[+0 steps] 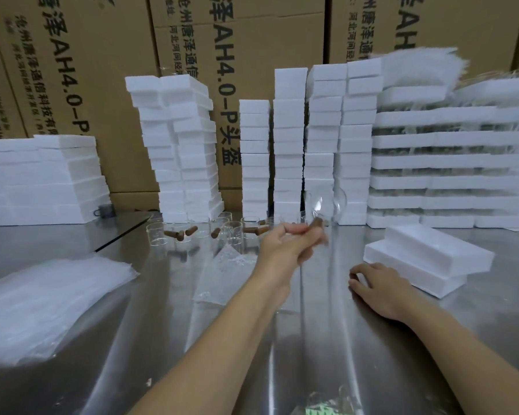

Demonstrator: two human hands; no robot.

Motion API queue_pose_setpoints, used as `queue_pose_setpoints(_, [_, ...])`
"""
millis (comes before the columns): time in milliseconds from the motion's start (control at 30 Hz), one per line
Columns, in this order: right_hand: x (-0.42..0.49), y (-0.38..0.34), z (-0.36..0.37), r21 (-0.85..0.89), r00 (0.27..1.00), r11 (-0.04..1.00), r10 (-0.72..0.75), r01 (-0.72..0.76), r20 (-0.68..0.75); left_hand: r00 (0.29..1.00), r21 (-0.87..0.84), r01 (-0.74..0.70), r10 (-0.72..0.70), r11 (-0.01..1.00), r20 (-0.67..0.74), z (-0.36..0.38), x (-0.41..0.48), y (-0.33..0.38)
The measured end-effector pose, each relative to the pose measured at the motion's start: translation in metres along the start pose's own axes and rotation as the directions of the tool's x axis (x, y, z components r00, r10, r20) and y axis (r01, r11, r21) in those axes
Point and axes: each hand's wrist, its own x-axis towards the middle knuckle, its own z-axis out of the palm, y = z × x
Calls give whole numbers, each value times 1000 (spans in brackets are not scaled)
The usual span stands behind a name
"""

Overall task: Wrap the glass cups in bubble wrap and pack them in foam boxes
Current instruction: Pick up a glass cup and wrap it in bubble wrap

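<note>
My left hand (288, 242) is raised above the steel table and grips a clear glass cup (327, 205) by its brown wooden handle, the cup tilted up and to the right. A sheet of bubble wrap (222, 274) lies flat on the table just left of that arm. Several more glass cups with brown handles (204, 230) stand in a cluster behind it. My right hand (378, 287) rests on the table with fingers curled, holding nothing, right beside an open white foam box (426, 259) whose two halves lie stacked askew.
A thick stack of bubble wrap sheets (45, 307) lies at the front left. Tall columns of white foam boxes (288, 139) line the back, with low stacks at the left (39, 181) and foam trays of glassware at the right (450, 163). Cardboard cartons (102, 55) stand behind.
</note>
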Motion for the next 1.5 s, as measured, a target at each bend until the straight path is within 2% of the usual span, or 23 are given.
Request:
queue_pose_setpoints(133, [1, 0, 0, -2, 1000, 1000, 2, -2, 5, 993, -133, -120, 118, 984, -16, -13, 3, 14])
queue_pose_setpoints(400, [1, -1, 0, -6, 1000, 1000, 4, -4, 8, 983, -32, -178, 177, 983, -52, -30, 12, 19])
queue_pose_setpoints(633, [0, -2, -1, -3, 1000, 1000, 5, -5, 13, 980, 64, -183, 187, 981, -65, -34, 15, 15])
queue_pose_setpoints(1500, [-4, -5, -4, -1, 1000, 1000, 13, -13, 12, 980, 95, -138, 150, 986, -132, -49, 25, 7])
